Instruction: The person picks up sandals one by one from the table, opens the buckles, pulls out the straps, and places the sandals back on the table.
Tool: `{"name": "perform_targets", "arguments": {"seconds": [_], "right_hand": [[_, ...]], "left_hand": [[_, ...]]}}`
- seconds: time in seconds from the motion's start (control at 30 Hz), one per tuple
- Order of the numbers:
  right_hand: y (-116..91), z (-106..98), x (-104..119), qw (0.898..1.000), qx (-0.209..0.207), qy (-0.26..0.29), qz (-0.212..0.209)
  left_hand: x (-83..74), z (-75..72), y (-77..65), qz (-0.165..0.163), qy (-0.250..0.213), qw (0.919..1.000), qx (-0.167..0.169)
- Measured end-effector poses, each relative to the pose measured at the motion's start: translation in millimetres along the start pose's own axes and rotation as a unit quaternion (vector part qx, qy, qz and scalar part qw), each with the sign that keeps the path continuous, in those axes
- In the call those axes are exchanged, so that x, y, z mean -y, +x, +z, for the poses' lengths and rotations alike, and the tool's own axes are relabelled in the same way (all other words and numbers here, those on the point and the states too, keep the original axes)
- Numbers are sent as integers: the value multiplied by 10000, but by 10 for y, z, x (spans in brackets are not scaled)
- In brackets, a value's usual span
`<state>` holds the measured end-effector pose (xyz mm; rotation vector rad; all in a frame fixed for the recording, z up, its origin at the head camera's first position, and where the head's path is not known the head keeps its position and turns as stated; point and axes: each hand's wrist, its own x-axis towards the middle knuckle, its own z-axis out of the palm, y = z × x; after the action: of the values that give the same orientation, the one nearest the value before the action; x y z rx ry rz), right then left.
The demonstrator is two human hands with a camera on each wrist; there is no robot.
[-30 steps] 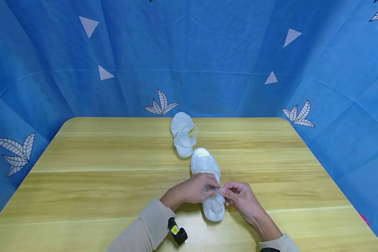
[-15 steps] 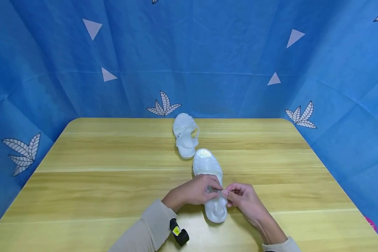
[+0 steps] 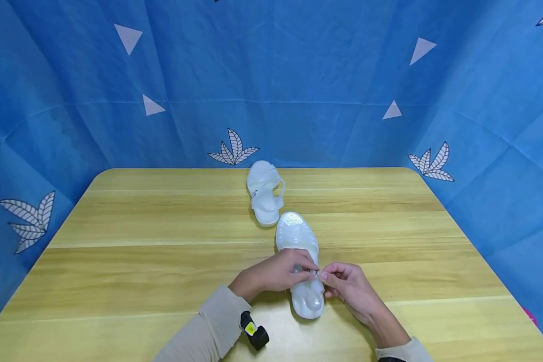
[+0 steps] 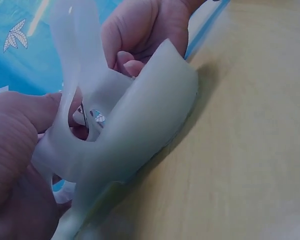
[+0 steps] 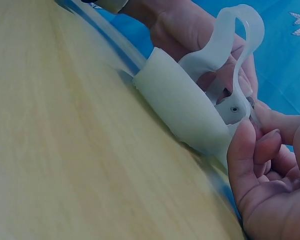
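A translucent white jelly sandal (image 3: pixel 297 231) lies on the table with its toe pointing away. My left hand (image 3: pixel 284 271) reaches over its middle from the left and pinches the ankle strap beside the small metal buckle (image 5: pixel 250 101). From the right, my right hand (image 3: pixel 350 289) pinches the strap at the same buckle between thumb and index finger. A rivet (image 5: pixel 234 109) shows on the strap in the right wrist view. The heel strap (image 4: pixel 80 35) stands up in a loop in the left wrist view. Fingers hide most of the buckle.
A matching white sandal (image 3: pixel 264 193) lies behind and slightly left, close to the near sandal's toe. Both are on a wooden table (image 3: pixel 140 281). A blue patterned cloth (image 3: pixel 271 65) hangs behind and along the sides.
Both hands stay at the buckle with only tiny finger movements. The whole head view shifts slightly. The far sandal stays put.
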<state>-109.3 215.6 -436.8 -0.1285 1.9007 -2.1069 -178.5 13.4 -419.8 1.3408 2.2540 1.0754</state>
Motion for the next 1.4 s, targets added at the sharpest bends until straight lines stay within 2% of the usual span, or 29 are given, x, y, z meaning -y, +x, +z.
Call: {"name": "perform_targets", "arguments": {"seconds": [0.2, 0.4, 0.7, 1.1, 1.23, 1.4], "right_hand": [[-4, 11, -21, 9996, 59, 287, 34], [11, 40, -16, 9992, -156, 322, 154], [41, 74, -22, 9987, -246, 417, 149], [26, 162, -17, 9932, -1148, 168, 80], [26, 132, -3, 9953, -965, 68, 54], [-4, 28, 26, 9996, -261, -127, 21]], "left_hand": [[12, 47, -4, 121, 158, 9997, -150], [13, 61, 0, 127, 44, 9995, -270], [-1, 56, -7, 52, -106, 9993, -350], [4, 81, 10, -12, -339, 9988, -350], [25, 77, 18, 46, -344, 9987, -378], [36, 67, 15, 72, -459, 9981, -410]]}}
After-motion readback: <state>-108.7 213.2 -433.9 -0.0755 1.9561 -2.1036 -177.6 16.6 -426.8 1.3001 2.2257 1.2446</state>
